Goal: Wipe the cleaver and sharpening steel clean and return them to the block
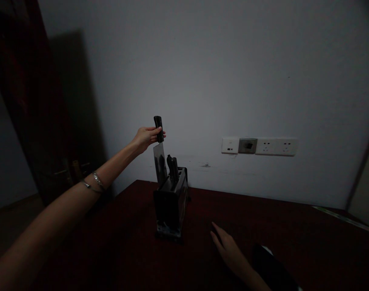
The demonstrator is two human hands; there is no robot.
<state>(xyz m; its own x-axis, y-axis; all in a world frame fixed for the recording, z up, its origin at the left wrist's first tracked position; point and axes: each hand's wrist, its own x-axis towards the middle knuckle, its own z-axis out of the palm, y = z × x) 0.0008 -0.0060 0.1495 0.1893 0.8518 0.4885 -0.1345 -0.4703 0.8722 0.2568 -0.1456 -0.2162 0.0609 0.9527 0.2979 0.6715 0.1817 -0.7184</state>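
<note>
My left hand (149, 136) grips the black handle of a cleaver (160, 161), fingers pinched round it. Its broad metal blade points down, with the lower end inside the left side of a dark knife block (169, 212). Two more black-handled knives (173, 166) stand in the block beside the blade. Lower down and to the right of the block, my right hand (228, 246) rests on or just above the dark red tabletop (202, 210). Its thumb and fingers are apart, and nothing is in it.
Behind the table rises a pale wall (202, 81) with a row of sockets and switches (260, 146). A black object (272, 268) with a white edge lies near my right forearm. A thin pale strip (343, 218) is at the far right edge. A dark red door (26, 81) stands at left.
</note>
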